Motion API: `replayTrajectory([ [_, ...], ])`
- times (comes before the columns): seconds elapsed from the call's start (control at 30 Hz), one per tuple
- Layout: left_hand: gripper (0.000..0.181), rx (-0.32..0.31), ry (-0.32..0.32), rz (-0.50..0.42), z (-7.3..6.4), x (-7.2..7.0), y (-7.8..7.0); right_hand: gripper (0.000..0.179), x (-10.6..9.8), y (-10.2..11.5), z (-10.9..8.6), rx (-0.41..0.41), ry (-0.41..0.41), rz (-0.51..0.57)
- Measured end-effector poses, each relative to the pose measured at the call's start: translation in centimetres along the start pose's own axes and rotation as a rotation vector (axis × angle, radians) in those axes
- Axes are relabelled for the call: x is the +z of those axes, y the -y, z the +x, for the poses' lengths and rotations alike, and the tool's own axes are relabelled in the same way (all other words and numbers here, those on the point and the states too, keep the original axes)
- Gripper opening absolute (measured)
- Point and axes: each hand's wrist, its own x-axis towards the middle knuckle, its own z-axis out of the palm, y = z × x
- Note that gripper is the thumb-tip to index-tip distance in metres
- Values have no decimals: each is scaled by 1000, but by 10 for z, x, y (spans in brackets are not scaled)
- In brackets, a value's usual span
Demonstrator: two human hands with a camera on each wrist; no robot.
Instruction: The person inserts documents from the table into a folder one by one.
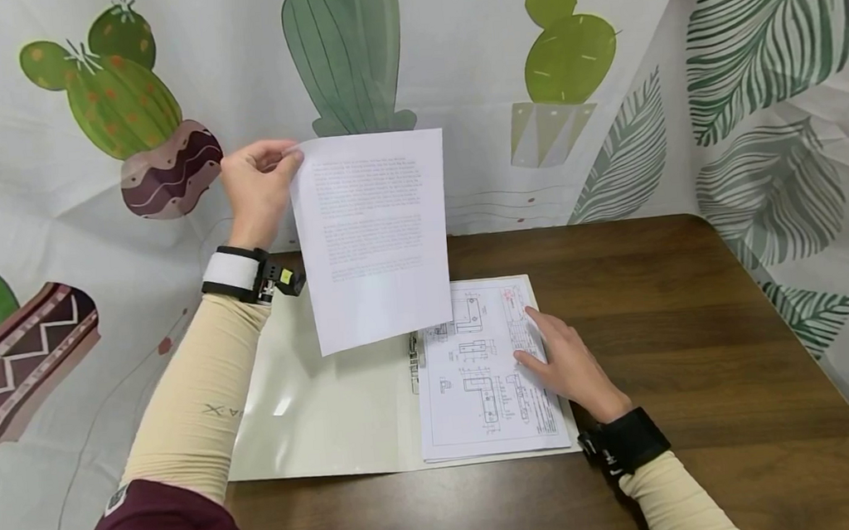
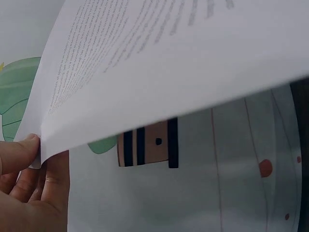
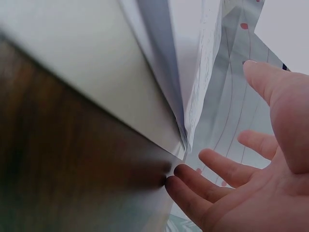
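Note:
My left hand [image 1: 259, 186] pinches a printed sheet of paper [image 1: 377, 235] by its top left corner, thumb in front. The sheet hangs raised over an open ring binder [image 1: 331, 405]. In the left wrist view, lines of text run across the curved sheet [image 2: 159, 82]. A stack of technical drawings [image 1: 452, 421] lies on the binder's right side, and the metal ring mechanism [image 1: 413, 361] shows along its left edge. My right hand [image 1: 570, 362] is at the right edge of the drawings, fingers spread and relaxed. In the right wrist view, its fingertips [image 3: 183, 188] are close to the binder's edge.
The binder lies on a dark brown wooden table [image 1: 661, 321]. Behind the table hangs a white cloth [image 1: 467, 45] printed with cacti and leaves. It also runs along the left and right sides.

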Motion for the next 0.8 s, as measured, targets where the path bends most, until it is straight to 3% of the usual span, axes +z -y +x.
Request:
replayTrajectory([
  [0.33,16,-53,12,-16,-8,8,9,82,-6,-1,0,0,-5,31],
  [0.8,17,-36,70,-51,-23,18,18,82,-13,-2,3,-19,-20,48],
])
